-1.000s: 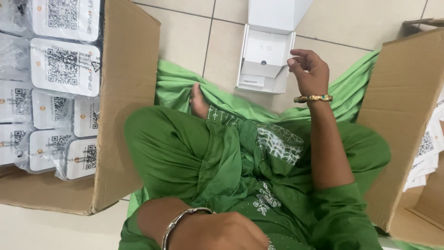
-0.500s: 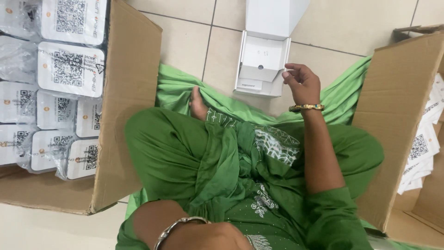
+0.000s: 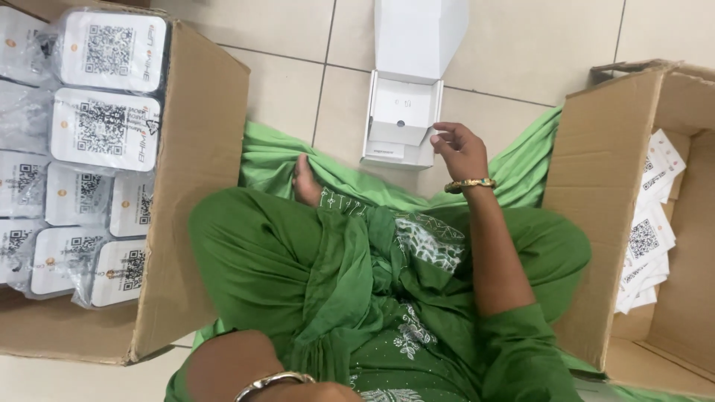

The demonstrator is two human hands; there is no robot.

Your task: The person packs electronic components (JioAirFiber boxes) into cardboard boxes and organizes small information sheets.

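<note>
Fingers point(image 3: 445, 138) of the right hand point(image 3: 462, 152) are loosely curled, with their tips touching the right edge of an open white box point(image 3: 401, 123); nothing is pinched between them. Nearest the camera, at the bottom edge, only the left wrist with a silver bangle point(image 3: 272, 381) shows; the left hand point(image 3: 328, 392) itself is mostly cut off, so I cannot tell how its fingers lie. Just beyond it, the person sits cross-legged in green clothes point(image 3: 335, 283), and a bare foot point(image 3: 306, 182) peeks out from the cloth. The right forearm runs up over the lap, with a gold bangle point(image 3: 469, 184) on the wrist.

The white box lies on the tiled floor point(image 3: 521, 52) just past the foot and the green cloth, its lid point(image 3: 417, 33) folded away from the person; a white insert with a small dark dot sits inside it. At the left stands an open cardboard carton point(image 3: 197, 193) packed with white wrapped packs point(image 3: 104, 134) bearing square codes. At the right, another cardboard carton point(image 3: 596, 193) holds a loose stack of white printed cards point(image 3: 648, 238).
</note>
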